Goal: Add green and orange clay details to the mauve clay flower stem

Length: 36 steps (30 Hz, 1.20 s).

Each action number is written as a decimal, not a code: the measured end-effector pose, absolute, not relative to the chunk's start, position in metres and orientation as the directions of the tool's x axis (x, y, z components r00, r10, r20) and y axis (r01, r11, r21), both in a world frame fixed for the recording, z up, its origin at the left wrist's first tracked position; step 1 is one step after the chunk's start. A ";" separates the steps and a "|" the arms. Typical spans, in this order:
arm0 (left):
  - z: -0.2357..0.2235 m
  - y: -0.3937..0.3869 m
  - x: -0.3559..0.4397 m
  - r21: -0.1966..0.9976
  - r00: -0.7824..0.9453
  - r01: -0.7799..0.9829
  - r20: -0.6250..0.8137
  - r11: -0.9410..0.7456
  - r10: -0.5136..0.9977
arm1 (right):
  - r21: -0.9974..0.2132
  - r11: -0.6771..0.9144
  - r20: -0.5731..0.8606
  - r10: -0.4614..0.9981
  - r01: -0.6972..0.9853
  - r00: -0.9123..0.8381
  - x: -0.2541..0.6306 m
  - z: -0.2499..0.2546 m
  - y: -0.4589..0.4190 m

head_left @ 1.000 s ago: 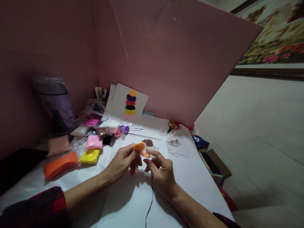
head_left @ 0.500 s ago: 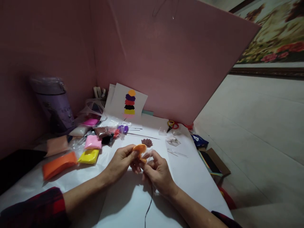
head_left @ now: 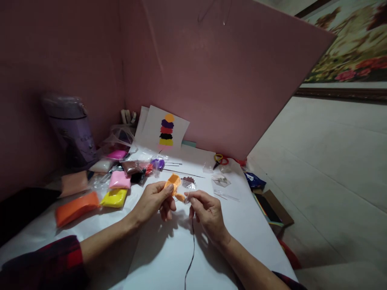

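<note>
In the head view, the left hand (head_left: 154,201) holds the orange clay (head_left: 173,183) pinched between thumb and fingers. The clay sits at its fingertips, on the side facing the right hand (head_left: 209,211); its long axis slants from above the left thumb down toward the right fingers, ending in a smaller lump. The left hand is clearly nearer the main mass. The right hand is narrowed to a pinch on the clear plastic (head_left: 190,185), which rises just beyond its fingertips; whether those fingers also touch the lump, I cannot tell. Farther beyond both hands lies the brown scalloped piece (head_left: 188,179), partly hidden, while a dark cord (head_left: 190,261) trails below the right hand.
</note>
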<state>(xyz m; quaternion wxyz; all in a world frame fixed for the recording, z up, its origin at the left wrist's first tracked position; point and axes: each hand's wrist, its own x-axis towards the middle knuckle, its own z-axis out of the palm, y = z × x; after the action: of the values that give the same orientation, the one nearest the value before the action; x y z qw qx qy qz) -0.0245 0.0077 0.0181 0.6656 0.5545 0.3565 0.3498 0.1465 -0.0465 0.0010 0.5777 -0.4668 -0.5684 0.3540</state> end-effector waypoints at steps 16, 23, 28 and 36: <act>0.023 0.004 -0.022 0.992 0.523 -0.033 -0.088 0.123 0.848 | -0.974 0.194 0.186 0.980 0.118 -0.073 0.146 -0.002 -0.047; 0.013 0.002 -0.017 0.956 0.576 -0.188 -0.080 0.227 0.814 | -0.963 0.231 0.233 0.972 0.137 -0.002 0.144 -0.005 -0.049; 0.008 -0.006 -0.011 0.941 0.546 -0.257 -0.045 0.218 0.836 | -0.958 0.233 0.258 0.955 0.165 0.144 0.138 -0.016 -0.050; 0.011 -0.009 -0.010 0.968 0.590 -0.074 -0.150 0.239 0.793 | -0.885 0.347 0.404 0.904 0.309 0.141 0.135 -0.015 -0.053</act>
<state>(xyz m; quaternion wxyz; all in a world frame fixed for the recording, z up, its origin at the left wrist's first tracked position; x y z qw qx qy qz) -0.0098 -0.0087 0.0107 0.7120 0.5367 0.3350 0.3045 0.1349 -0.0534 -0.0153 0.5608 -0.5061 -0.5992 0.2652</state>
